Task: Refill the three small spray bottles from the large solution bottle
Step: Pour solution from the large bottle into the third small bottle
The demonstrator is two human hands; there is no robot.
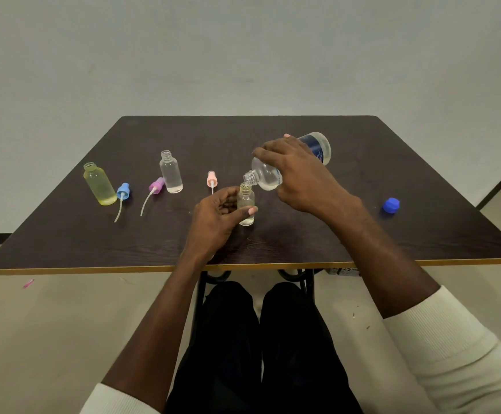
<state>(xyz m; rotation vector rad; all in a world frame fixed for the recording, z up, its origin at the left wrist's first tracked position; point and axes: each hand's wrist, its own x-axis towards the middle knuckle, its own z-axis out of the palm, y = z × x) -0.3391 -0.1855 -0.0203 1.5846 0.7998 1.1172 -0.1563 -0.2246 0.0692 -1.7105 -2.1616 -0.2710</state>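
yellow bottle [99,185], blue cap [391,205], dark table [392,162]

Dark table [362,234], pink scrap [28,283] on floor.

large bottle [276,171] label unreadable, part hidden

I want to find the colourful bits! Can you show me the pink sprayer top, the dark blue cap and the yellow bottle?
pink sprayer top [211,178], head view, on its pink head.
dark blue cap [391,205], head view, middle of the cap.
yellow bottle [100,185], head view, middle of its body.
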